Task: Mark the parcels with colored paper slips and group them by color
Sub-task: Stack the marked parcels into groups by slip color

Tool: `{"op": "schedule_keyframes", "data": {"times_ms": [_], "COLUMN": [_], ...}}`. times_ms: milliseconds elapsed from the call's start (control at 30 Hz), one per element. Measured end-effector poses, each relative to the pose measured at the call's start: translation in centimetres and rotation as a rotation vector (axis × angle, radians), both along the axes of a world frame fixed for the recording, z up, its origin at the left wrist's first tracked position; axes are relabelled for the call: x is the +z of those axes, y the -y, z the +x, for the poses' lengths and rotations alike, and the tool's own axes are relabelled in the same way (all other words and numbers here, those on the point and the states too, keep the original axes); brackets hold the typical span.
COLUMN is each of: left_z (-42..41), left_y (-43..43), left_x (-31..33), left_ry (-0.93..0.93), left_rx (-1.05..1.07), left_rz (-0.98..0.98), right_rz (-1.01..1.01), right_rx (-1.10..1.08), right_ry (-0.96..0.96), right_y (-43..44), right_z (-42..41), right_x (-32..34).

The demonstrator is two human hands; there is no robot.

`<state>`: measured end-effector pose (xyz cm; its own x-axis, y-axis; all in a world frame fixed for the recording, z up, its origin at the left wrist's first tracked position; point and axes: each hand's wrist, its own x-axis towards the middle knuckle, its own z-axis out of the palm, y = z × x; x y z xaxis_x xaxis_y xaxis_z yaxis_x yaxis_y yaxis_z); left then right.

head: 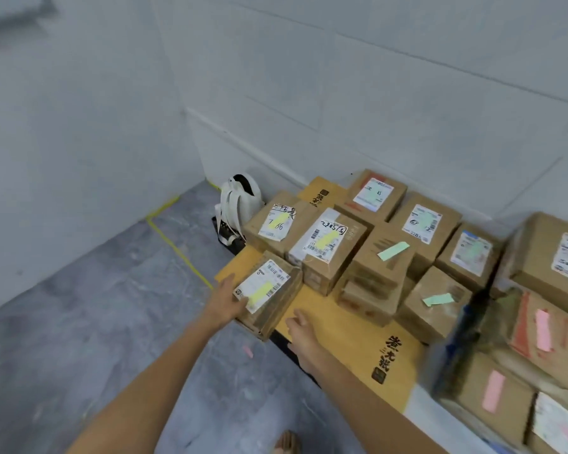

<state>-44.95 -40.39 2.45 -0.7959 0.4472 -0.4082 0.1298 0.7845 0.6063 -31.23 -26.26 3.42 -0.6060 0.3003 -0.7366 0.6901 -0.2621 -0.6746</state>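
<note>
The left hand point(225, 303) lies against the left end of a small parcel point(276, 309), thumb up by its top edge. Its fingers are hidden behind the box, so I cannot tell whether it is gripping or only pushing. The right hand point(304, 335) is loose and holds nothing, its fingers slightly bent just beside the parcel's near side without clearly touching it. A yellow slip point(259, 293) lies across the parcel's shipping label. The parcel sits at the left edge of the flattened cardboard sheet point(341, 329), its near end hanging over onto the grey floor point(112, 322). Just behind it, toward the sheet's far left corner, stand two more yellow-marked parcels point(328, 244). The green-marked parcels point(392, 250) fill the middle and the pink-marked parcels point(543, 329) crowd the right side. The main risk is probably that overhang: with only one hand on it, a push could tip the box off the edge. A jolt might also shake the yellow slip loose, and a pink slip point(248, 351) already lies on the floor nearby. A hard shove could knock the neighbouring yellow parcels askew.
</note>
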Motion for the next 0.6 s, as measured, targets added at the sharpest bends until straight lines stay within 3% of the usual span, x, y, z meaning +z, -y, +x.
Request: {"op": "schedule_keyframes", "data": {"times_ms": [167, 300, 433, 600], "left_z": [0.0, 2.4, 4.9, 9.0], "left_y": [-0.3, -0.4, -1.8, -6.0], "left_x": [-3.4, -3.1, 1.8, 10.1], "left_ry": [0.106, 0.049, 0.121, 0.016], "left_rx": [0.069, 0.255, 0.328, 0.255], "left_rz": [0.002, 0.196, 0.409, 0.695], "right_rz": [-0.071, 0.014, 0.117, 0.293], "right_rx": [-0.064, -0.107, -0.139, -0.245], "right_ry": [-0.037, -0.090, -0.281, -0.529], "right_y": [1.0, 1.3, 0.3, -4.2], "right_z": [-2.5, -1.3, 0.8, 4.6], "right_x": [-2.8, -2.4, 1.6, 8.1]}}
